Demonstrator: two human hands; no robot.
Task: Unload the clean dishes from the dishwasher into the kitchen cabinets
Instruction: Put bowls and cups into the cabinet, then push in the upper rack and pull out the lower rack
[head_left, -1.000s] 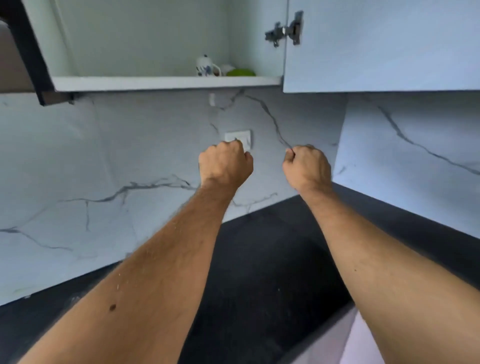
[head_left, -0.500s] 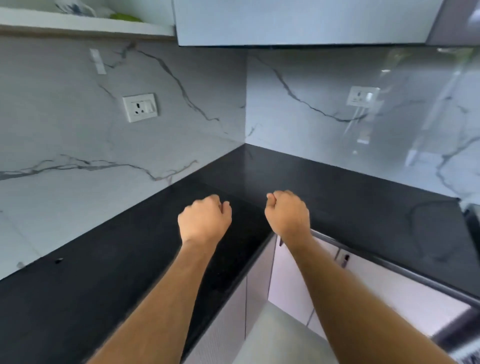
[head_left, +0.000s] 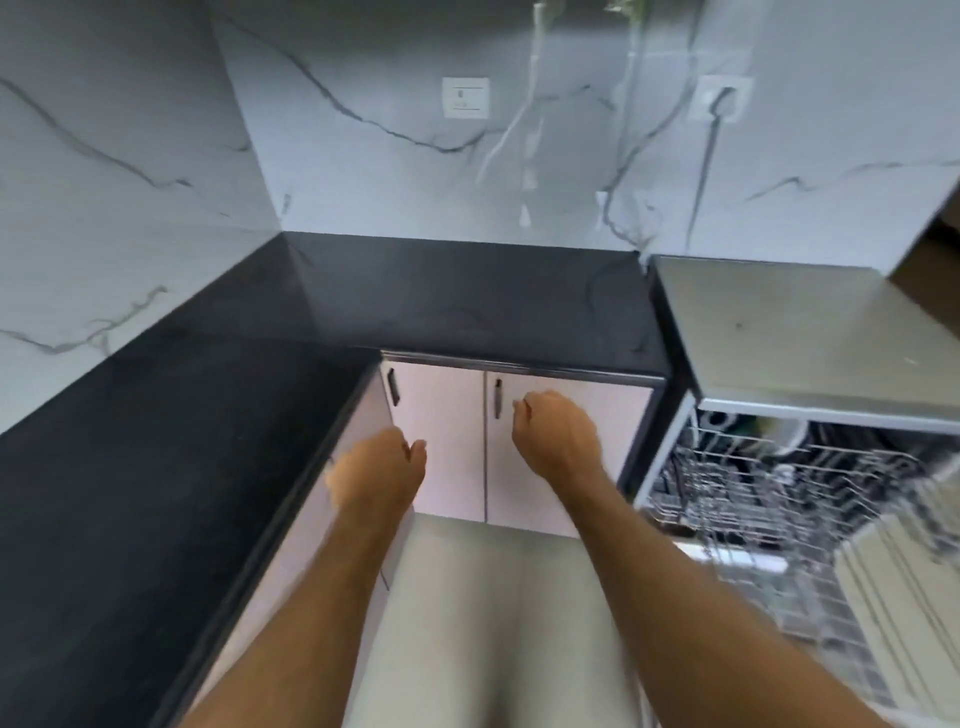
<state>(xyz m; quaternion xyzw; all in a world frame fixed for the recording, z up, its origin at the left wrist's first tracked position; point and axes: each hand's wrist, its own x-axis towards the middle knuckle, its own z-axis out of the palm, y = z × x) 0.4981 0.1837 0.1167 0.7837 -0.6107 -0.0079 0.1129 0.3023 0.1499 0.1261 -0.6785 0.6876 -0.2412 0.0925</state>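
Tabletop (head_left: 156, 467): black stone runs along my left side and turns the corner ahead of me, ending against the dishwasher on the right.
Wall (head_left: 104, 130): white marble with grey veins behind the tabletop on both sides of the corner.
My left hand (head_left: 376, 470): out in front of me at the edge of the left tabletop run, over the pale cabinet front below it; my fingers are curled into a loose fist and I hold nothing.
Cabinet doors (head_left: 441, 441): two pale doors under the far tabletop, both closed, each with a dark vertical handle near its top.
Wall socket (head_left: 466, 97): white plate on the far wall, above the tabletop.
My right hand (head_left: 556, 436): in front of the right cabinet door, just right of its handle and not touching it; my fingers are curled inward and empty.
Floor (head_left: 493, 597): pale grey, between my two forearms.
Second socket (head_left: 719, 98): further right on the same wall, with a dark cord hanging straight down from it.
Dishwasher (head_left: 779, 332): at the right end of the tabletop, grey top panel, its front open.
Wire rack (head_left: 779, 483): pulled out of the dishwasher towards me, well apart from my right hand; a white dish (head_left: 792, 434) sits at its back, and the rest of the load is too blurred to name.
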